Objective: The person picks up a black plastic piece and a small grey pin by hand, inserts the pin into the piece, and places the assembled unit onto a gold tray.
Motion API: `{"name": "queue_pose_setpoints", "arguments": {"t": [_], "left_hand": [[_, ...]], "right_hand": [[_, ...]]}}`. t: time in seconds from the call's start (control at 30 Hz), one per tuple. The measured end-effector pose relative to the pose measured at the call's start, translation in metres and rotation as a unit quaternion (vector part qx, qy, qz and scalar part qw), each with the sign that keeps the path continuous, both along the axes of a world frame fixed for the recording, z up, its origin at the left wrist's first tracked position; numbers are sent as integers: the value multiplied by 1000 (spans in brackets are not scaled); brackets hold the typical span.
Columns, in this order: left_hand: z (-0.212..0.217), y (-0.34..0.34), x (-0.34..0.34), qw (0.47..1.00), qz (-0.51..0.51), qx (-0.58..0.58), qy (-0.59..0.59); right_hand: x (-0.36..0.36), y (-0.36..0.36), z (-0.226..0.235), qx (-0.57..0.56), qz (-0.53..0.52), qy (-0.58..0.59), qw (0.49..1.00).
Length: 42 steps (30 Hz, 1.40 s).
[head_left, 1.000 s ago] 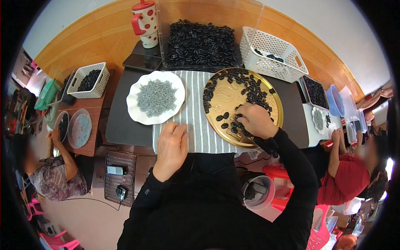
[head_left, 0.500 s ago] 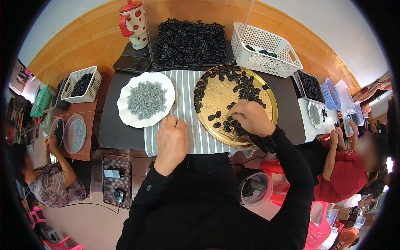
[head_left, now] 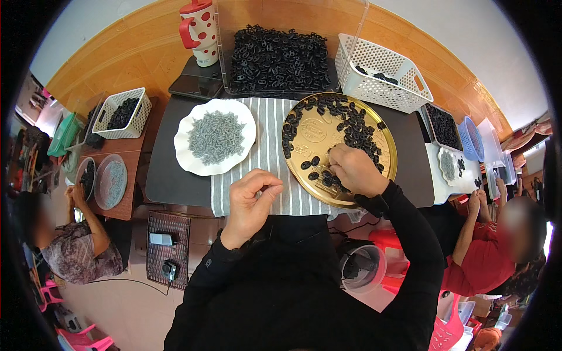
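My right hand [head_left: 358,172] is over the round gold tray [head_left: 316,153], fingers bent down among small black oval pieces with holes [head_left: 358,131]. Its fingertips are closed together, and what they hold is hidden. Left of the tray, my left hand [head_left: 250,200] hovers above the front of a grey-and-white striped cloth [head_left: 266,134]. Its thumb and forefinger meet in a pinch, the other fingers curled; anything between them is too small to make out. A white scalloped plate [head_left: 182,146] holds a heap of small grey screw-like pieces [head_left: 215,138] beyond that hand.
Behind the tray stand a clear bin of black pieces [head_left: 280,58] and a white perforated basket [head_left: 383,88]. A spotted tumbler [head_left: 202,35] and a dark flat device [head_left: 196,86] are at back left. People sit at neighbouring tables on both sides.
My left hand has turned, bringing its thumb and forefinger together toward the tray. My right hand stays over the same part of the tray. The whole view has shifted slightly.
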State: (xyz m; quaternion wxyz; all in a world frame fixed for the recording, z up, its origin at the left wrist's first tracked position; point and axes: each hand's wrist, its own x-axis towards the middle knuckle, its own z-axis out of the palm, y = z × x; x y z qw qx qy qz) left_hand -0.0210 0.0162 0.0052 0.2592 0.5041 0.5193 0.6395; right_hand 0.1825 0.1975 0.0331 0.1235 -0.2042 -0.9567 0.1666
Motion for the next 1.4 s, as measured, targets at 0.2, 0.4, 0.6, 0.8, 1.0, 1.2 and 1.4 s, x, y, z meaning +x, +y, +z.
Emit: {"name": "queue_pose_setpoints", "arguments": {"t": [0.2,0.4,0.6,0.8,1.0,1.2,1.4], "left_hand": [[-2,-10,8,985,-56,-44,-154],[-6,-23,2,979,-12,-73,-192],[-7,-25,-3,978,0,-72,-198],[-13,-30,-15,985,17,-38,-165],[-17,-27,-16,983,6,-34,-178],[-19,-25,-15,979,-9,-39,-198],[-22,-25,-16,971,-31,-42,-235]], "right_hand": [[6,3,-1,-13,15,94,995],[-14,-84,29,-161,89,122,975],[-52,-108,-11,-45,52,71,995],[-56,-108,-25,4,13,120,993],[-57,-145,-28,130,-146,106,975],[-72,-156,-30,139,-181,129,965],[-72,-149,-40,85,-135,215,963]]}}
